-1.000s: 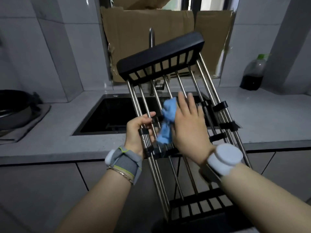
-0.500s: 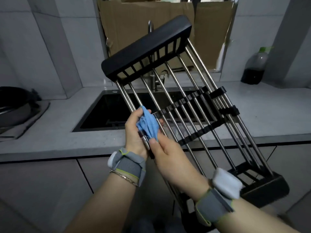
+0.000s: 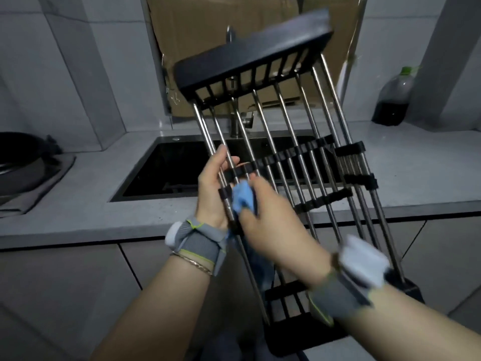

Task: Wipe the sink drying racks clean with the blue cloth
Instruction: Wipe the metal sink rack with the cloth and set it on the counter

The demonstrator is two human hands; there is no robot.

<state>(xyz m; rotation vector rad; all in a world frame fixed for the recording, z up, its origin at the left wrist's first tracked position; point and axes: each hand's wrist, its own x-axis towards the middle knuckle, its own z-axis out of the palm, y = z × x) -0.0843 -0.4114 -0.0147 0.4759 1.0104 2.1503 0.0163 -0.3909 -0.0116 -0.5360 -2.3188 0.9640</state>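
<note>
The drying rack [image 3: 299,118], steel rods between two black end pieces, is held up at a steep tilt in front of the sink [image 3: 166,173]. My left hand [image 3: 212,194] grips the rods at the rack's left edge, thumb in front. My right hand [image 3: 270,220], blurred by motion, pinches the blue cloth [image 3: 243,198] against the left rods just beside my left hand. Part of the cloth hangs down behind the rods, darker and half hidden.
A grey countertop [image 3: 91,212] surrounds the dark sink, with a steel tap [image 3: 235,118] behind the rack. A dark pan [image 3: 18,165] sits on a mat at the left. A bottle of dark liquid [image 3: 393,100] stands at the back right. Cardboard [image 3: 195,35] covers the window.
The rack has swung back toward upright, its top end moving right. My right hand with the cloth has slid down the left rods, below my left hand's fingers.
</note>
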